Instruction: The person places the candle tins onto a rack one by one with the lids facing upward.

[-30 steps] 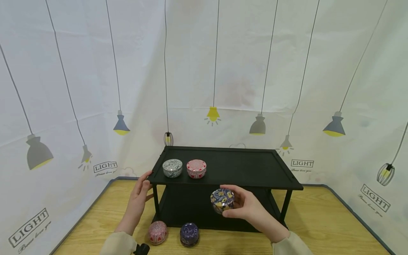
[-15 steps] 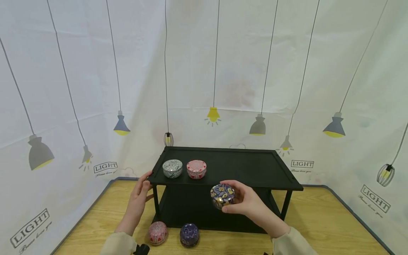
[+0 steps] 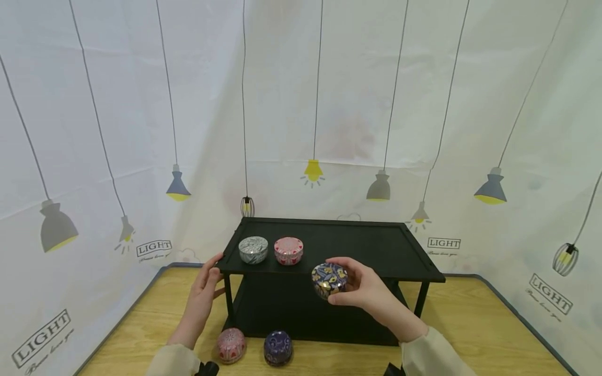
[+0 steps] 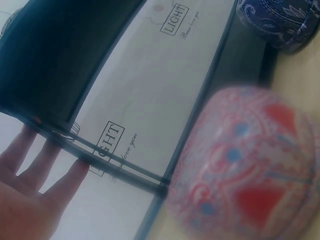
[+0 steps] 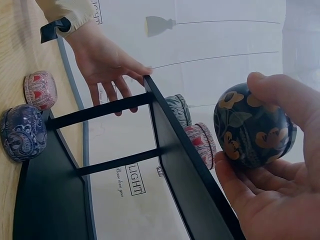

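Observation:
My right hand (image 3: 371, 295) pinches a round dark blue tin (image 5: 254, 125) with yellow flowers between thumb and fingers. It holds the tin in front of the upper front edge of a black two-tier shelf (image 3: 348, 240). My left hand (image 3: 202, 292) is at the shelf's left side, fingers mostly straight and fingertips touching its frame (image 4: 125, 170). A grey-white leaf-patterned tin (image 3: 253, 250) and a pink-and-red tin (image 3: 289, 251) stand side by side on the top tier, towards the left.
Another pink-and-red tin (image 3: 231, 345) and a purple-blue tin (image 3: 278, 348) stand on the wooden table (image 3: 475, 324) before the shelf. A white curtain (image 3: 348, 104) printed with lamps surrounds the table. Black posts (image 3: 421, 298) support the top tier.
My right hand has raised the flowered tin from below the top tier's front edge to about its level. My left hand stays at the shelf's left side.

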The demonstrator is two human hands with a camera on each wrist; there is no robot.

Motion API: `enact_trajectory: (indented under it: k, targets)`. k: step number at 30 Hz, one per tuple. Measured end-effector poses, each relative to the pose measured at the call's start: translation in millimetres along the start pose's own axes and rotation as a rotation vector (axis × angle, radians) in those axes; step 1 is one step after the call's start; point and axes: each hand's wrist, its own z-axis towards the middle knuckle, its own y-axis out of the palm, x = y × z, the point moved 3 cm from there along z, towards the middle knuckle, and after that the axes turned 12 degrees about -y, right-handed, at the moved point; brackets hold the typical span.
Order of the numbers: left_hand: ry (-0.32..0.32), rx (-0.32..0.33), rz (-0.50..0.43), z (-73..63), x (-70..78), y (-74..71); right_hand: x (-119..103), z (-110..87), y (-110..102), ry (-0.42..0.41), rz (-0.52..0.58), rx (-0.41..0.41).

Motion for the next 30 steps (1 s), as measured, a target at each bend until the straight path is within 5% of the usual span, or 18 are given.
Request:
enact_trajectory:
  k: [30]
  targets:
    - [0.008, 0.003, -0.005, 2.4, -3.0, -1.4, -15.6, 31.3, -12.6, -0.062, -0.119, 0.018]
